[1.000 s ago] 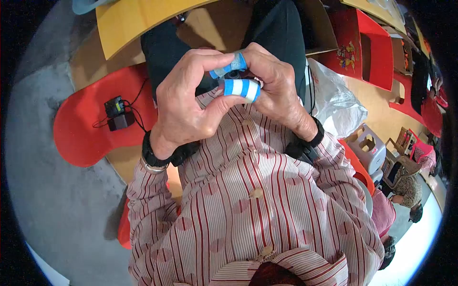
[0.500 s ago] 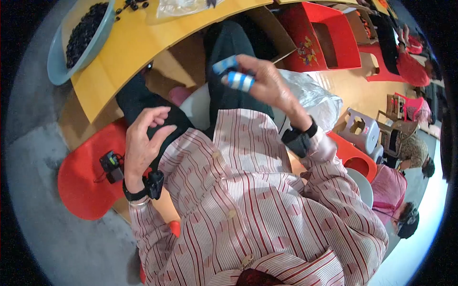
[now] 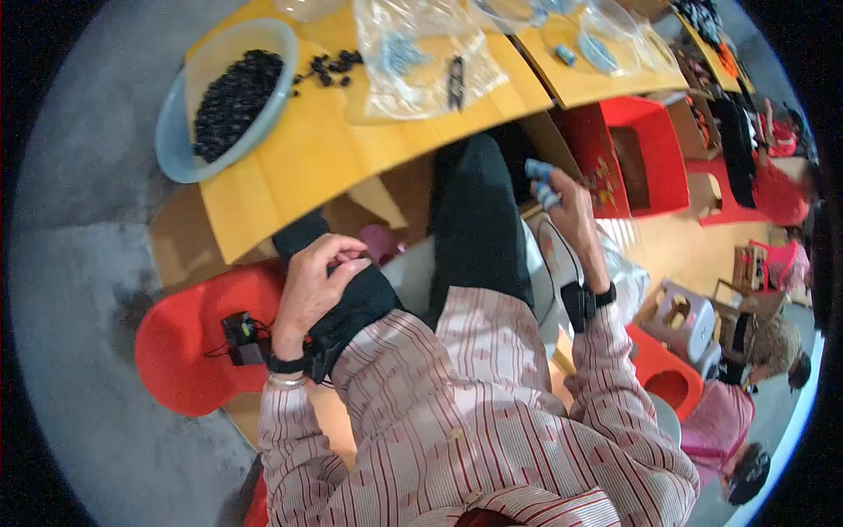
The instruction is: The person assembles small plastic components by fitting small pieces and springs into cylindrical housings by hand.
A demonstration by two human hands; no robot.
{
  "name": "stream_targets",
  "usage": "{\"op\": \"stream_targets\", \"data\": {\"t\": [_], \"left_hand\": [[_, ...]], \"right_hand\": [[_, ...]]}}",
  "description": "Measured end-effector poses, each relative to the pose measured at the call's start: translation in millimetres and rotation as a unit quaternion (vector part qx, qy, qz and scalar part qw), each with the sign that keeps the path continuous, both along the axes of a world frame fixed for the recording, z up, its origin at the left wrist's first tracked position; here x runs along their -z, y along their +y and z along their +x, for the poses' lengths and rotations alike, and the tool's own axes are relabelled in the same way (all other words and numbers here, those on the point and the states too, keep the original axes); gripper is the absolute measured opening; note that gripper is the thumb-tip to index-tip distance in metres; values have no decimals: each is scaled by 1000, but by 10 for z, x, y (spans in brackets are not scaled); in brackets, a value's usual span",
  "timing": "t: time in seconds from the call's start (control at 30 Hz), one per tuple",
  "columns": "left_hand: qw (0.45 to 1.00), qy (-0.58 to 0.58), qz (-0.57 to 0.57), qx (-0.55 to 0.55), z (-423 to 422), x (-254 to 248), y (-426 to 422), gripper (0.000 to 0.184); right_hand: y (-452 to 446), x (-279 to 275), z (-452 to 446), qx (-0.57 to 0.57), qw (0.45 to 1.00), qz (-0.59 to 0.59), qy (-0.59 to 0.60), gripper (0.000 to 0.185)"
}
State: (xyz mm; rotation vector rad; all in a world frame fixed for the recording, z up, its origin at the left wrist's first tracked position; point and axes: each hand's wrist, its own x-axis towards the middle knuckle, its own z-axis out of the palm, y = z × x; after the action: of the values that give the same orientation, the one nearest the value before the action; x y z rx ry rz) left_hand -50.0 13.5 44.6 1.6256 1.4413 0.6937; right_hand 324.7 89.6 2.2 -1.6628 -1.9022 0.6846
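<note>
My left hand [image 3: 312, 285] rests over my left thigh with its fingers loosely curled, the thumb a little apart from them and nothing visible between. Out to the right, my right hand [image 3: 571, 206] hovers beside my right knee, near a dark cardboard box under the table. Blue-and-white wraps [image 3: 546, 195] cover its thumb and index finger. These two fingertips stand slightly apart; they are blurred, and I see no object between them.
The yellow table [image 3: 290, 189] carries a pale blue bowl [image 3: 169, 145] of black parts, loose black pieces [image 3: 329, 68], a clear bag [image 3: 399, 92] and a dark tool [image 3: 456, 83]. Red bins [image 3: 672, 167] stand at right, a red stool [image 3: 189, 351] at left. Co-workers sit far right.
My hands were together at the blue-and-white wraps and have parted. The left lowered to my thigh; the right moved outward to the right. The view has shifted, showing more of the table.
</note>
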Motion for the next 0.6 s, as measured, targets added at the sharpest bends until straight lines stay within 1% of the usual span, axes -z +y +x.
{"op": "stream_targets", "data": {"t": [0.07,0.17,0.23,0.27,0.37,0.4,0.5,0.57,0.6], "left_hand": [[1000,-5,13,-15,-41,-48,166,15],[998,-11,-12,-57,-55,-93,467,15],[998,1,32,-62,-84,-53,659,15],[996,6,56,-63,-86,-27,772,16],[989,33,125,-75,-33,41,1084,17],[985,50,145,-78,-18,97,1197,17],[966,120,214,-85,-38,232,1586,19],[946,179,262,-71,-62,313,1802,23],[944,192,261,-70,-48,325,1894,25]], "right_hand": [[-31,-44,-197,-36,999,11,-10,32],[-58,-255,-457,-93,995,-4,-32,33],[-76,-281,-619,-134,990,-23,-37,33],[-69,-248,-664,-161,986,-12,-30,32],[-18,-33,-700,-252,964,48,-67,31],[-32,-33,-735,-251,966,22,-54,30],[-7,-6,-790,-251,965,2,-72,31],[52,-45,-801,-270,960,23,-68,32],[19,-31,-777,-278,958,26,-64,32]]}}
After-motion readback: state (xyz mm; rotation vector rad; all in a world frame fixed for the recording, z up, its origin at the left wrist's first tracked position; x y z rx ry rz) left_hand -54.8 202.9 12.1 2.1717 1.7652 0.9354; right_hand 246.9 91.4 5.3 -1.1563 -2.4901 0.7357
